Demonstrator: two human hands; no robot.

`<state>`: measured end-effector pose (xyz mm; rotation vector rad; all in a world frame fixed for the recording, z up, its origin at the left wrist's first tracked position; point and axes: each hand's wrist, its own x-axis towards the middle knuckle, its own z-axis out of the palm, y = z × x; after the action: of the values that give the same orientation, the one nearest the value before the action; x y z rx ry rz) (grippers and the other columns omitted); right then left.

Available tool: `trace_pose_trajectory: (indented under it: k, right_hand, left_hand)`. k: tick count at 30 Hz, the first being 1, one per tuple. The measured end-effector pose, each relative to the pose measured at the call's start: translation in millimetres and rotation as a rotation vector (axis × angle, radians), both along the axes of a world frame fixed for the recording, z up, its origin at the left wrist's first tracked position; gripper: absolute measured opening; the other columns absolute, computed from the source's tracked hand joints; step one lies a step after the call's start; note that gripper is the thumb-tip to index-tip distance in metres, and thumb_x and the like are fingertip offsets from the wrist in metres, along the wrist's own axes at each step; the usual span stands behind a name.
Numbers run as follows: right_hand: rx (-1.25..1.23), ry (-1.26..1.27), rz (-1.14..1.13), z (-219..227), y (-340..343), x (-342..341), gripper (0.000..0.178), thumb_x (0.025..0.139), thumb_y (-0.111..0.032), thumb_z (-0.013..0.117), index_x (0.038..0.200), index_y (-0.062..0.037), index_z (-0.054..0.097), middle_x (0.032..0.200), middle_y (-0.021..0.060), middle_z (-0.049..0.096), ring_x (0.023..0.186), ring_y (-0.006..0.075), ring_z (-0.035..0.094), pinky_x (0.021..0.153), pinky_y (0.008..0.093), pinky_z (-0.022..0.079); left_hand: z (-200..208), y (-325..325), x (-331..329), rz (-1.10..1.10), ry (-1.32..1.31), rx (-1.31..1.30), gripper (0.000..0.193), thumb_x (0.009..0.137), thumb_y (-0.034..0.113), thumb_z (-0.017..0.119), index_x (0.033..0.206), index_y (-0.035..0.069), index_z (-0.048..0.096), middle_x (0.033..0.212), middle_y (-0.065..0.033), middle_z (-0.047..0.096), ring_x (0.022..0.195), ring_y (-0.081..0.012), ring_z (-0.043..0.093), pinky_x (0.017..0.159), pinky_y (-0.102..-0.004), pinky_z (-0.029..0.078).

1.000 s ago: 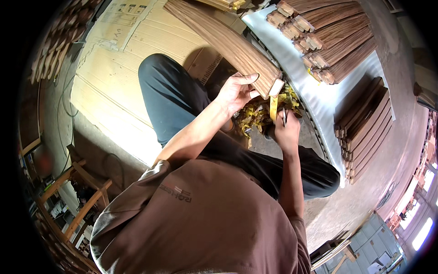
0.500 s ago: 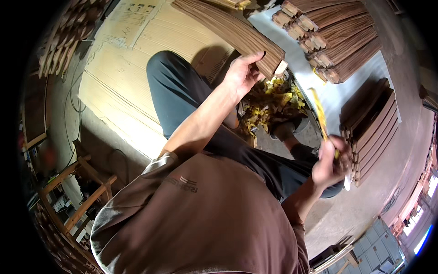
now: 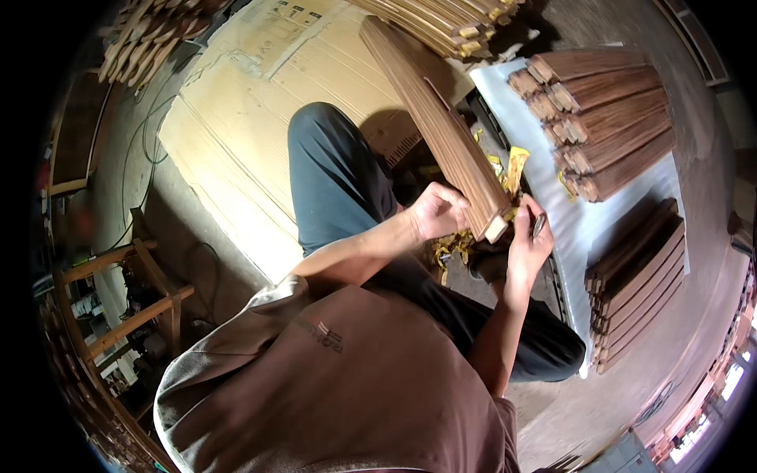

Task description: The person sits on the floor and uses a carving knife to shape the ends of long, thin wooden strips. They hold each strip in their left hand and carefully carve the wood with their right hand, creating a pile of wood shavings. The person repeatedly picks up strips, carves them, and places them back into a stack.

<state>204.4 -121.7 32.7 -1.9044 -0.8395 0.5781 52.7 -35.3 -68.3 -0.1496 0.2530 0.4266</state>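
My left hand (image 3: 443, 211) is closed on the near end of a long brown wooden slat (image 3: 441, 130), gripping its left edge. The slat slopes away toward the upper left, its pale squared tenon (image 3: 496, 229) facing me. At the right side of that same end is my right hand (image 3: 530, 236), its fingers pinched around a slim, dark-edged object (image 3: 539, 225) too small to name. Just beyond the right fingertips stands a crumpled yellow strip (image 3: 516, 168), like tape or paper; whether the fingers touch it is unclear. More yellow scraps (image 3: 453, 246) lie below the slat, partly hidden by it.
Stacked slats (image 3: 607, 118) and a smaller row of curved slats (image 3: 639, 288) rest on a white sheet (image 3: 552, 229) to the right. Another slat bundle (image 3: 449, 20) lies at the far side. Flattened cardboard (image 3: 236, 134) spreads at left, with a wooden frame (image 3: 130, 339) nearby.
My right hand has come in from the right to the slat's near end. The slat and left hand have shifted down slightly in view, and the slat now points more steeply away.
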Motion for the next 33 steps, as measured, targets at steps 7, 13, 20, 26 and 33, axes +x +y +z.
trace_pose_trajectory:
  k: [7,13,20,26,33]
  right_hand:
    - [-0.104,-0.322,0.202,13,-2,-24,0.028,0.069,-0.011,0.085,0.077,0.0001,0.061,0.06,0.0088,0.056,0.051,0.0214,0.049,0.054,0.0356,0.046]
    - [-0.097,-0.595,0.571,55,-51,-22,0.035,0.062,-0.013,0.092,0.074,-0.0042,0.06,0.065,0.0072,0.06,0.059,0.0228,0.058,0.058,0.0348,0.048]
    - [0.218,-0.317,0.19,71,-41,45,0.044,0.109,-0.035,0.039,0.097,-0.0014,0.064,0.112,0.0121,0.067,0.093,0.022,0.061,0.08,0.0397,0.049]
    - [0.275,0.165,0.159,73,22,-12,0.041,0.106,-0.035,0.051,0.103,0.0019,0.07,0.097,0.0097,0.071,0.083,0.0149,0.066,0.066,0.0271,0.054]
    - [0.566,-0.154,0.207,17,34,-17,0.037,0.103,-0.03,0.057,0.096,0.0039,0.068,0.093,0.015,0.07,0.081,0.0229,0.068,0.072,0.0348,0.054]
  left_hand:
    - [25,18,-6,0.184,0.011,-0.117,0.052,0.07,0.015,0.061,0.121,0.002,0.061,0.124,-0.0171,0.064,0.117,-0.0345,0.057,0.109,-0.0519,0.037]
    - [-5,141,-35,0.35,0.651,0.0,0.066,0.082,0.061,0.069,0.115,0.004,0.058,0.102,-0.0166,0.062,0.095,-0.0311,0.062,0.091,-0.0532,0.051]
    - [29,103,-20,0.366,0.65,0.111,0.048,0.08,0.048,0.077,0.104,0.01,0.059,0.089,-0.011,0.062,0.081,-0.0269,0.063,0.078,-0.0475,0.055]
    - [41,65,-5,0.264,0.656,0.323,0.049,0.081,0.04,0.077,0.117,0.012,0.06,0.107,-0.0079,0.063,0.1,-0.0239,0.061,0.089,-0.0485,0.053]
    - [70,55,0,0.265,0.675,0.393,0.048,0.085,0.032,0.074,0.122,0.007,0.057,0.115,-0.0082,0.062,0.108,-0.0222,0.061,0.095,-0.0457,0.052]
